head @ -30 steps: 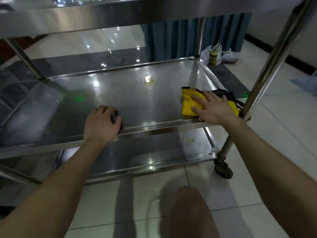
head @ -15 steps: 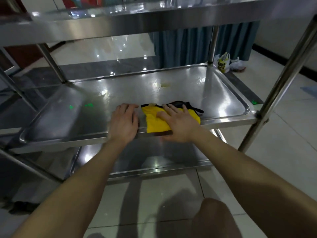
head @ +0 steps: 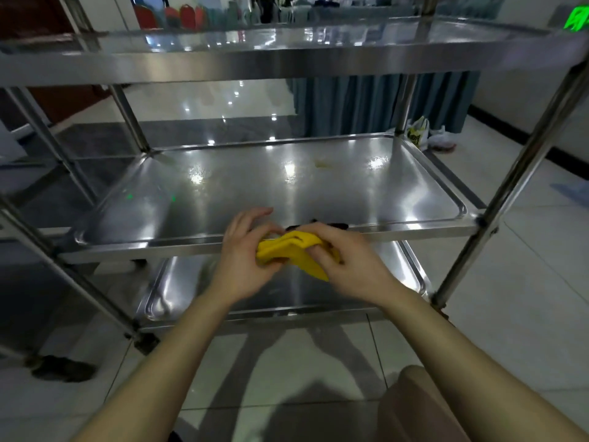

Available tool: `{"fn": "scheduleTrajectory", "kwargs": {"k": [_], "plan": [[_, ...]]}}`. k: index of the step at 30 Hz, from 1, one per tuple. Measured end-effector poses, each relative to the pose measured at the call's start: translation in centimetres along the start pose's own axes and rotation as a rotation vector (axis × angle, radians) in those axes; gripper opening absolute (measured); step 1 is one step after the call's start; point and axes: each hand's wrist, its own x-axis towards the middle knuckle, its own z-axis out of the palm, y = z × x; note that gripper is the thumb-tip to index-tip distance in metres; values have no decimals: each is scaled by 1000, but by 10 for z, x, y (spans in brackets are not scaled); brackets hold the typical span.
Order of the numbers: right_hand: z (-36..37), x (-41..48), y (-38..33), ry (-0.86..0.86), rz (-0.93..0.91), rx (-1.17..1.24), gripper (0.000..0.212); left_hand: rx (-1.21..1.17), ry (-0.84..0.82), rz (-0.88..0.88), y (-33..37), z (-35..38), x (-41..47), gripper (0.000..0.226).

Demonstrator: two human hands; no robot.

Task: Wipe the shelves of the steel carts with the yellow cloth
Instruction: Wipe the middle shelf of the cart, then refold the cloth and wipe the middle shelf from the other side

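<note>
The yellow cloth (head: pixel 291 252), with a black edge, is bunched up between both hands just in front of the steel cart's middle shelf (head: pixel 318 183). My left hand (head: pixel 245 253) pinches its left end with thumb and fingers. My right hand (head: pixel 347 260) grips its right part, fingers curled round the folds. Both hands hover at the shelf's near rim, above the bottom shelf (head: pixel 395 266). A yellowish smear (head: pixel 322 163) lies far back on the middle shelf.
The top shelf (head: pixel 287 55) spans the view overhead. Steel posts stand at right (head: pixel 510 183) and left (head: pixel 41 237). A second cart is at far left. Plastic bags (head: pixel 420 135) lie on the tiled floor behind, by a blue curtain. My knee (head: pixel 414 406) is at bottom right.
The cloth was pressed flat on the middle shelf under my right hand and slid left. Now it is lifted off the shelf, bunched, and held by both hands at the front rim.
</note>
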Motion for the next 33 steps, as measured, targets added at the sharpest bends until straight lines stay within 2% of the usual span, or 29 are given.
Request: {"fn": "scheduleTrajectory", "kwargs": {"k": [2, 5, 8, 9, 10, 11, 12, 14, 16, 18, 21, 22, 23, 26, 29, 33], "plan": [[5, -6, -6, 44, 72, 75, 23, -219, -79, -170, 1, -12, -9, 36], [17, -10, -1, 76, 272, 240, 16, -483, -209, -440, -8, -28, -27, 46], [37, -16, 11, -39, 426, 388, 8, -616, -186, -583, -15, -29, -50, 46], [45, -18, 15, -114, 470, 379, 14, -641, -176, -598, -18, -25, -56, 44], [55, -19, 17, -196, 507, 338, 31, -644, -169, -597, -21, -20, -61, 41], [64, -18, 19, -269, 521, 264, 45, -627, -167, -586, -24, -14, -65, 38], [75, -17, 20, -319, 492, 172, 47, -589, -172, -576, -28, -7, -69, 38], [94, -11, 19, -377, 396, 90, 25, -463, -197, -580, -34, 3, -75, 43], [103, -6, 15, -420, 317, 58, 33, -387, -186, -604, -37, 1, -81, 49], [97, -2, 1, -433, 265, 10, 24, -403, -228, -651, -33, -14, -85, 51], [65, 3, -32, -509, 336, -53, 14, -359, -494, -783, -11, -44, -82, 65], [50, 5, -45, -532, 383, -45, 15, -286, -581, -804, 2, -51, -80, 65], [34, 7, -58, -545, 426, -25, 14, -235, -635, -819, 16, -59, -78, 55], [-25, 12, -100, -528, 504, 3, 27, -231, -613, -838, 64, -91, -65, 25], [-91, 17, -141, -465, 649, 47, 32, -266, -556, -789, 119, -133, -34, 10], [-183, 23, -209, -294, 786, 149, 44, -233, -590, -686, 195, -192, 21, 37]]}}
